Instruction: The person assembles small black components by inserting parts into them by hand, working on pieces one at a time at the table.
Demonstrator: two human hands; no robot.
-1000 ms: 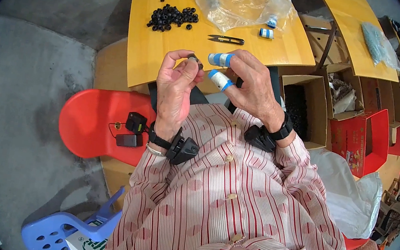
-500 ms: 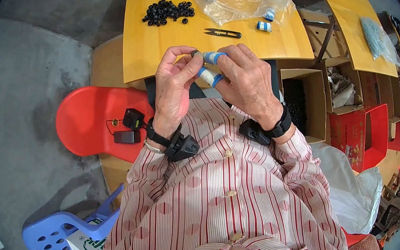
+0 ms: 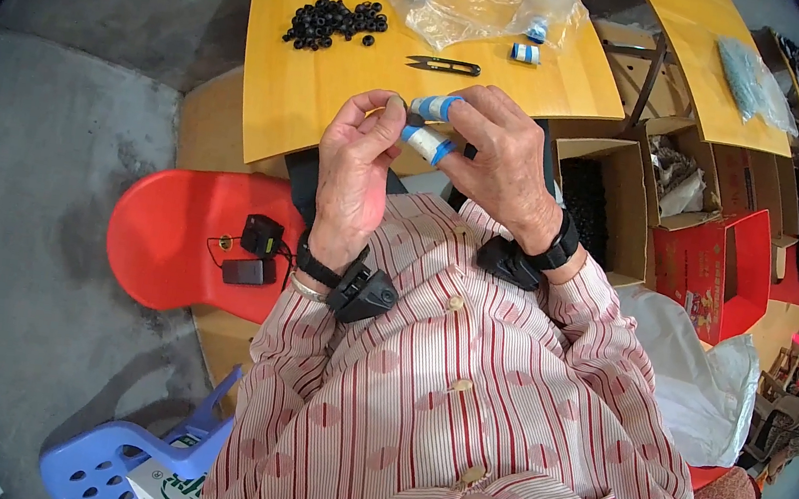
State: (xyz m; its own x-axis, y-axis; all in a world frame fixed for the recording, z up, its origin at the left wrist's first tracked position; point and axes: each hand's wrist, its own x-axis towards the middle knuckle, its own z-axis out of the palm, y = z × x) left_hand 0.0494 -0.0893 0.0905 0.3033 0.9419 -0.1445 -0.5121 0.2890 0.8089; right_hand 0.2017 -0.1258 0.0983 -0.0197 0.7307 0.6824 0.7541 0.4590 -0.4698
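Note:
Above the near edge of the yellow table, my two hands meet fingertip to fingertip. My right hand has its thumb and forefinger sheathed in white-and-blue wraps. Between those wrapped tips sits a small dark round piece, much like the black beads on the table. My left hand is closed in a pinch right beside it; whatever its thumb and finger hold is too small to make out. Beyond the hands lie black thread snips and a heap of small black beads.
On the yellow table are a clear plastic bag and two blue-and-white rolls, one being this roll. A red stool with black devices stands at left. Cardboard boxes and a red box stand at right.
The wrapped right fingertips have spread slightly and now have the dark piece between them. Before, a dark piece showed at the left fingertips. The left hand has shifted slightly.

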